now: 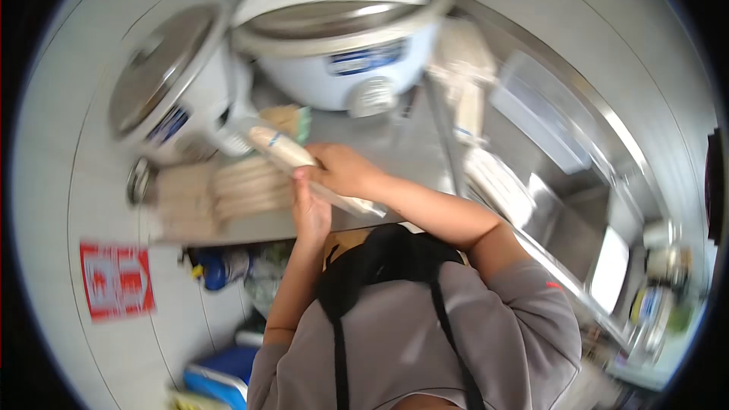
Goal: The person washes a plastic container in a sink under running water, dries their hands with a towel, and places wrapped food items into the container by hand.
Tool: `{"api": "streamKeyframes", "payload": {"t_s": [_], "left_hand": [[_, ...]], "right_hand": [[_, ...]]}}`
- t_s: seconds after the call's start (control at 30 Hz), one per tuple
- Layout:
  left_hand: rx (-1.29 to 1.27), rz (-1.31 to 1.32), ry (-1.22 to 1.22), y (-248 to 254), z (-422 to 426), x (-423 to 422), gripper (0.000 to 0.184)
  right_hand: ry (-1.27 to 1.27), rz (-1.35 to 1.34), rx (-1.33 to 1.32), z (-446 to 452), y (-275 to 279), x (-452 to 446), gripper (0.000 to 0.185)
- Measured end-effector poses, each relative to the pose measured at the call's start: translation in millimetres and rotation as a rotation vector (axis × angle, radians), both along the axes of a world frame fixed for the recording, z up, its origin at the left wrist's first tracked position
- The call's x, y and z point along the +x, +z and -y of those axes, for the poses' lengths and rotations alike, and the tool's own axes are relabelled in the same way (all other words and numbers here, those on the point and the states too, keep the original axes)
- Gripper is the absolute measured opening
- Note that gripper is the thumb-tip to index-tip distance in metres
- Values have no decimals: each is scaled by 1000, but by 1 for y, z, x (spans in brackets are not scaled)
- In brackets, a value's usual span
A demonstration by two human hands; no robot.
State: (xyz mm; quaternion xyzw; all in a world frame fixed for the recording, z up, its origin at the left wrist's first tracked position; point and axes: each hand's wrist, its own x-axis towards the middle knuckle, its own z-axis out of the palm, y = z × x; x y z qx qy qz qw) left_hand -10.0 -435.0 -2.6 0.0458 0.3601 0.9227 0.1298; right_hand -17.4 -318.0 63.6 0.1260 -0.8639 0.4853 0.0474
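Pinching a long clear-wrapped packet point(282, 147) (far end a bit blurred) w/ L hand point(310, 211) nr its middle; clasping it w/ R hand point(342, 170) just beside, so w/ grip pressed onto it from both sides. Holding it slantwise over the steel counter point(416, 144), this side of the big rice cooker point(304, 68), nr the stacked packets point(254, 186) and small cooker point(199, 95) to L.

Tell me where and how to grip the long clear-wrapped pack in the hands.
Likely best by the upper end of the long pack, pinched across its width, coming from the side of the large white cooker. That filled end juts past the left hand and right hand, which hold it lower down. The opposite end looks like mostly loose wrapper, so may give poorer purchase.
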Motion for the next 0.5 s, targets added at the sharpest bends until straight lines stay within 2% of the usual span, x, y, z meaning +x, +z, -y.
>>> {"api": "streamKeyframes", "payload": {"t_s": [0.07,0.23,0.3,0.37,0.4,0.5], "left_hand": [[22,-42,-155,6,-40,1,43],[75,69,-482,14,-145,18,43],[-31,97,-516,17,-181,26,45],[-154,190,-520,-1,-215,25,45],[-207,188,-569,-9,-230,22,54],[-509,-80,-681,-17,-279,16,47]], "right_hand": [[-109,60,15,-40,13,16,41],[-356,48,-34,-152,8,63,39],[-475,21,-11,-203,-1,81,38],[-568,128,-139,-255,14,106,40],[-576,155,-146,-284,18,115,41],[-601,167,-43,-385,19,129,43]]}}
